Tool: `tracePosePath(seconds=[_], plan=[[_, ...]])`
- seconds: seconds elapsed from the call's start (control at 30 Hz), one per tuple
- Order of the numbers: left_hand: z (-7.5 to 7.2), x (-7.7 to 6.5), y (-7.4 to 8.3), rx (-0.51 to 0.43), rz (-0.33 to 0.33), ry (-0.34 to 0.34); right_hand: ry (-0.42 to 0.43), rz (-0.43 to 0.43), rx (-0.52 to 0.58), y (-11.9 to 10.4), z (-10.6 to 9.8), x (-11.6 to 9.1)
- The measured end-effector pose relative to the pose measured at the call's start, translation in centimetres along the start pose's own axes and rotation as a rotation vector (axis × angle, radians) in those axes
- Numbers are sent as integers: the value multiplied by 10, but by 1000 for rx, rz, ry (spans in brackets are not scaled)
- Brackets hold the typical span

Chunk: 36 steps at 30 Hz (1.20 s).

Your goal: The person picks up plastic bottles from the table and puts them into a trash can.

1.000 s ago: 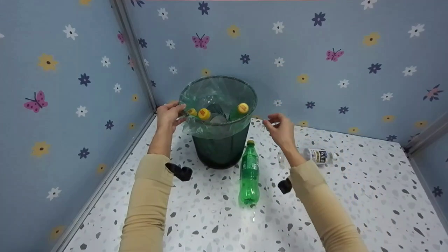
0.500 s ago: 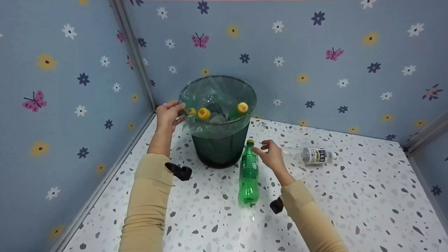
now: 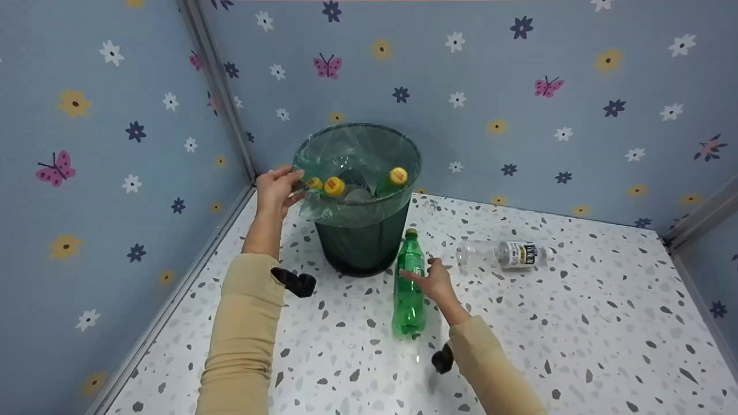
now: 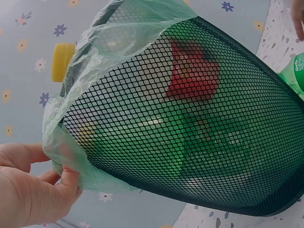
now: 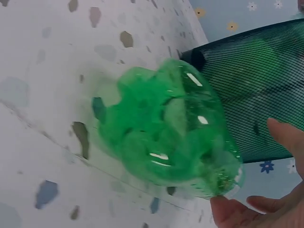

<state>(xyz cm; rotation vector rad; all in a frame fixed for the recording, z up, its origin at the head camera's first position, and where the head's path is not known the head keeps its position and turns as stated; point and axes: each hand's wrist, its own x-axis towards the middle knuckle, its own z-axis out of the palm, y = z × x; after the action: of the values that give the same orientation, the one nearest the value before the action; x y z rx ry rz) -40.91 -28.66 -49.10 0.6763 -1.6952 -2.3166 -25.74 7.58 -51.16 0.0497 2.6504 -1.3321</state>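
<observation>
A dark green mesh waste bin [image 3: 364, 245] stands on the speckled floor, its translucent green liner [image 4: 137, 26] folded over the rim. Several bottles with yellow caps [image 3: 334, 187] stick up inside it. At the rim's left side my left hand [image 3: 278, 190] pinches the liner between thumb and fingers [image 4: 71, 183]. A green plastic bottle [image 3: 410, 311] is just right of the bin, cap away from me; whether it stands upright or lies is unclear. My right hand [image 3: 436, 283] is at its label, thumb reaching over it and fingers beside it, not closed round it.
A clear plastic bottle [image 3: 519, 254] with a printed label lies on its side to the right, beside another clear plastic piece [image 3: 477, 253]. Blue flowered walls [image 3: 490, 69] close off the back and the left. Speckled floor [image 3: 576, 323] extends to the right.
My right hand has come down toward me, from right of the bin's rim past the green bottle's neck to its label. My left hand keeps its place on the liner.
</observation>
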Motion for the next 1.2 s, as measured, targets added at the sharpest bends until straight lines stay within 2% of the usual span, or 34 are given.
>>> tracePosePath(seconds=[0.07,0.13,0.3,0.33,0.37,0.5,0.53,0.6,0.67,0.7,0.77,0.9,1.0,1.03,1.1,1.2], plan=[[-1,1,-1,-3,18,8,-6,37,3,3,4,-1],[1,-3,1,-9,0,11,-8,62,-1,6,8,-2],[1,6,-5,9,28,36,-20,129,-36,12,14,-4],[2,2,-2,8,16,27,-23,144,-39,13,15,-4],[1,3,-4,9,38,31,-26,156,-42,14,15,-4],[5,-18,7,-23,21,9,-39,181,-27,17,16,-5],[3,-15,3,-60,28,-8,-42,186,-17,17,17,-5],[4,-20,6,-65,10,-13,-43,196,0,18,17,-5],[3,-15,4,-70,14,-15,-41,202,15,19,17,-5],[2,-8,0,-69,26,-17,-39,209,25,20,17,-5],[3,-9,3,-18,-3,3,-34,211,31,20,17,-5],[-3,25,-15,34,43,17,-28,206,44,20,16,-7],[-5,35,-21,50,58,22,-16,177,47,21,16,-8],[-2,12,-7,40,35,14,-13,167,50,21,15,-8],[1,2,-1,25,5,9,-6,149,55,22,14,-8],[5,-11,5,28,13,40,-8,156,79,22,12,-8]])
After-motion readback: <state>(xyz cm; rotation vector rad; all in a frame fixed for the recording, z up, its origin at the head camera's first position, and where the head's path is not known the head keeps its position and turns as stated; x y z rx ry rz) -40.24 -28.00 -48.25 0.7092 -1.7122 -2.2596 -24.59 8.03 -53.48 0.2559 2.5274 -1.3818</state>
